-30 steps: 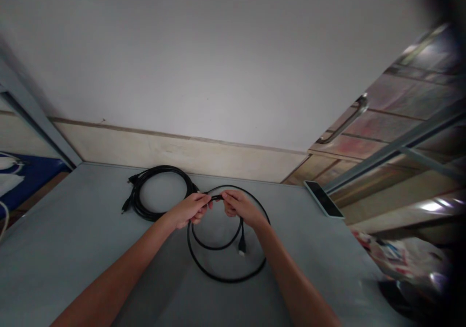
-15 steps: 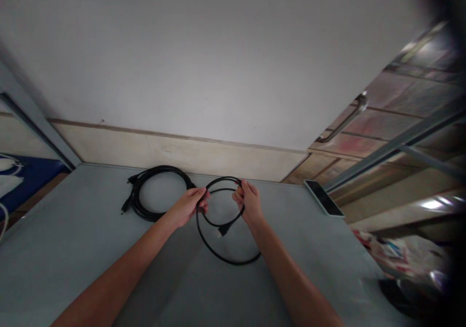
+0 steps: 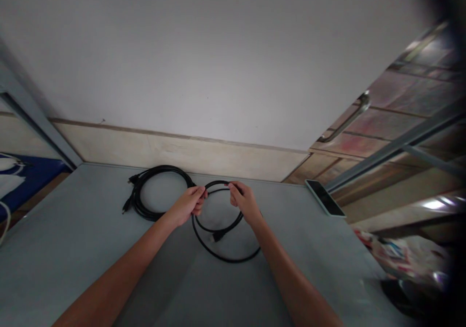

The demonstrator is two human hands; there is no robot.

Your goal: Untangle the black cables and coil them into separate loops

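Note:
Between my hands is a black cable (image 3: 233, 259) bent into loops. One plug (image 3: 218, 236) of it, dark with a pale tip, hangs inside the larger loop. My left hand (image 3: 192, 202) pinches the cable at the left side of the loops. On the other side, my right hand (image 3: 243, 199) is closed round the top right part, with a small red spot beside its fingertips. Just left of my left hand lies a second black cable (image 3: 165, 168), wound into a thick coil. Two plugs stick out at that coil's left side.
A phone (image 3: 325, 198) lies at the right edge of the grey table (image 3: 91, 249). Behind the table rises a white panel above a cream tile strip. Grey metal posts stand at both sides. Plastic bags (image 3: 411, 254) are lower right, a blue surface (image 3: 38, 174) far left.
My right hand has moved slightly left along the top of the loop, closer to my left hand. The plug has shifted a little left and down.

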